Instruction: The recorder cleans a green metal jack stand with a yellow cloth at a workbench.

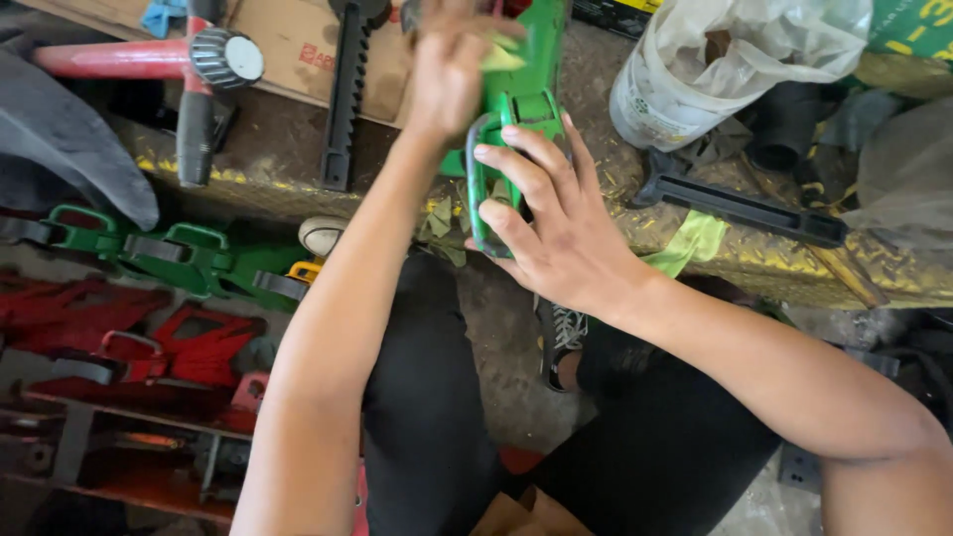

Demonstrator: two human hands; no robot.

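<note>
A green metal jack part (pixel 516 104) with a loop handle lies on the bench edge in front of me. My right hand (pixel 551 223) wraps its fingers around the green loop handle at its near end. My left hand (pixel 452 60) is raised over the far end of the green part, blurred, pressing a small yellowish piece, perhaps a cloth or paper, against it. My black-clad knees show below.
A black toothed bar (pixel 347 94) and a red-and-black tool (pixel 199 74) lie on cardboard at left. A white bucket with a plastic bag (pixel 685 79) stands at right, next to a black bar (pixel 740 206). Green (pixel 189 258) and red (pixel 149 342) jack parts are stacked on the floor at left.
</note>
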